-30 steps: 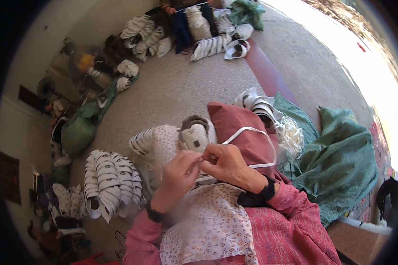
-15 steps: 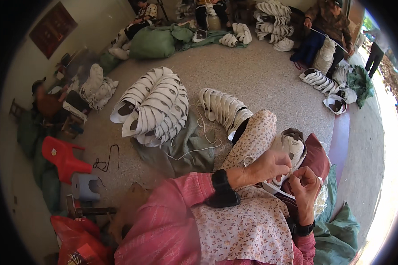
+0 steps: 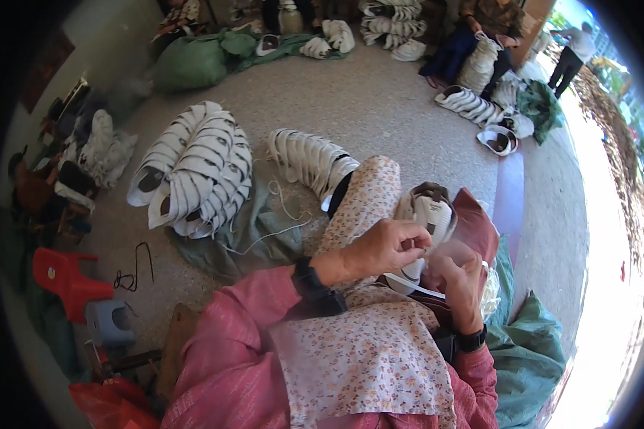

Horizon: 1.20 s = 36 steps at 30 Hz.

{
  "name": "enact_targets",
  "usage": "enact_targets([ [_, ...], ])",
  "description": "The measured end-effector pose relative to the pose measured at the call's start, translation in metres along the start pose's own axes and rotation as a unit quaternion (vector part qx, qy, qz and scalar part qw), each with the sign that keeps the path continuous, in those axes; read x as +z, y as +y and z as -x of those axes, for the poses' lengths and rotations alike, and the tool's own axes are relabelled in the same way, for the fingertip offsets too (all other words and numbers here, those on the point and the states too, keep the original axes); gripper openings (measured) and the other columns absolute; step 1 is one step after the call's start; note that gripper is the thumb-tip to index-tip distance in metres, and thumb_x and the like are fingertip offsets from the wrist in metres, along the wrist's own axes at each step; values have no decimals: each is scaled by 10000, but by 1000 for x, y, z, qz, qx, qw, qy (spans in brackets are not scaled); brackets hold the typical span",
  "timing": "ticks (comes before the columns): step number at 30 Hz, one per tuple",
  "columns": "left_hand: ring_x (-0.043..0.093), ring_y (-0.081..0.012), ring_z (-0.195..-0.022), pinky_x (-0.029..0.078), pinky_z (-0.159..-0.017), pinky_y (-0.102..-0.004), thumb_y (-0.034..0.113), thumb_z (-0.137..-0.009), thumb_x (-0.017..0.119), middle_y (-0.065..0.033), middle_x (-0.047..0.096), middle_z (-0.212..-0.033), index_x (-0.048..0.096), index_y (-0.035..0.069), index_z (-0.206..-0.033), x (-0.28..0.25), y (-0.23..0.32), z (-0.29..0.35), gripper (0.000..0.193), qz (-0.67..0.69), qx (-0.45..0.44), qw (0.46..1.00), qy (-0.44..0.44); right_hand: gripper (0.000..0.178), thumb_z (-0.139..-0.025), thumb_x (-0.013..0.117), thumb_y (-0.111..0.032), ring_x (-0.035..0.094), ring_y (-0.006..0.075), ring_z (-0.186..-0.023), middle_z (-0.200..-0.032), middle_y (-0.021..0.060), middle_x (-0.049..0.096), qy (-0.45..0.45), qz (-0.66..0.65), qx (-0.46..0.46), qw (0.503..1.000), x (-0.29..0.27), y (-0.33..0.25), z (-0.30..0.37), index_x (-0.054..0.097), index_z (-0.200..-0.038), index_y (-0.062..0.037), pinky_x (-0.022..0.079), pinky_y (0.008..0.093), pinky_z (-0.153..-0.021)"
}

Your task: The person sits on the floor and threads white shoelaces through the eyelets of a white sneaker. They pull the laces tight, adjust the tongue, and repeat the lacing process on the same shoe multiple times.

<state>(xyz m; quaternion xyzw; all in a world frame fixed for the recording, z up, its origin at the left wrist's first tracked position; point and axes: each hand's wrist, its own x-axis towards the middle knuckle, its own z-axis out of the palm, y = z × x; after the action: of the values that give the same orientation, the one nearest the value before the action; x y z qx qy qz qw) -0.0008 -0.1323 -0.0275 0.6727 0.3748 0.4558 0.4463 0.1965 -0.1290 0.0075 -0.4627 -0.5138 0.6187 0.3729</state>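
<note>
A white shoe upper [image 3: 432, 216] with a brown lining rests over my lap on the right, against a dark red cloth [image 3: 477, 227]. My left hand [image 3: 388, 247] is held above its near end, thumb and fingers curled together in a pinch. Close beside it, my right hand [image 3: 461, 279] is closed too, its fingertips slightly blurred. A narrow white strip [image 3: 413, 285] runs below both hands toward the right one. Whatever lies between the fingertips is too small to make out. A flower-patterned apron [image 3: 365, 357] covers my lap.
Nested white uppers [image 3: 204, 168] stand on a green cloth [image 3: 254, 247] at left, with another row [image 3: 311, 161] near my knee. A red stool [image 3: 68, 282] and a grey stool [image 3: 109, 323] are at far left. Green sacking [image 3: 526, 357] lies at right. Other people sit at the back.
The view has swung right, so the room appears shifted left. My fingertips, close together before, are now a little apart. The seated person at the back right no longer shows the white rod held up.
</note>
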Motion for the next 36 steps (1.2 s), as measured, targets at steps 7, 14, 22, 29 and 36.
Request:
enact_targets([
  [7, 656, -154, -744, 511, -639, -276, 20, -847, 696, -82, 699, -888, 695, 19, -1028, -1, 13, -10, 182, -110, 89, 989, -47, 96, -836, 661, -83, 540, 59, -470, -652, 71, 662, -8, -72, 18, 997, -17, 13, -6, 663, -828, 13, 368, 171, -426],
  [14, 674, -137, -751, 521, -653, -262, 31, -858, 696, -81, 710, -870, 704, 18, -1010, 11, 22, -18, 153, -127, 79, 988, -41, 86, -837, 637, -60, 580, 89, -521, -650, 62, 637, -33, -178, 14, 983, -26, 13, -7, 652, -815, 23, 433, 194, -491],
  [22, 645, -75, -837, 535, -730, -242, 33, -913, 665, -27, 706, -905, 688, -9, -1055, 11, 25, -19, 150, 66, -104, 989, -80, 99, -840, 641, -59, 599, 103, -569, -669, 55, 641, -83, -201, -25, 976, -35, 12, -6, 671, -849, 36, 461, 213, -546],
  [29, 651, -79, -794, 535, -713, -218, 23, -927, 648, -39, 704, -895, 681, -34, -1064, 13, 30, -23, 151, 113, -148, 978, -97, 96, -837, 662, -72, 608, 91, -591, -684, 38, 653, -85, -151, -49, 984, -46, 11, -4, 686, -863, 17, 464, 210, -551],
  [36, 641, -95, -678, 535, -629, -246, 50, -933, 648, -39, 696, -807, 675, -28, -1019, 18, 39, -26, 119, 101, -154, 983, -25, 89, -835, 660, -63, 623, 84, -610, -689, 36, 656, -79, -139, -54, 986, -52, 8, -2, 684, -861, 19, 482, 209, -559],
])
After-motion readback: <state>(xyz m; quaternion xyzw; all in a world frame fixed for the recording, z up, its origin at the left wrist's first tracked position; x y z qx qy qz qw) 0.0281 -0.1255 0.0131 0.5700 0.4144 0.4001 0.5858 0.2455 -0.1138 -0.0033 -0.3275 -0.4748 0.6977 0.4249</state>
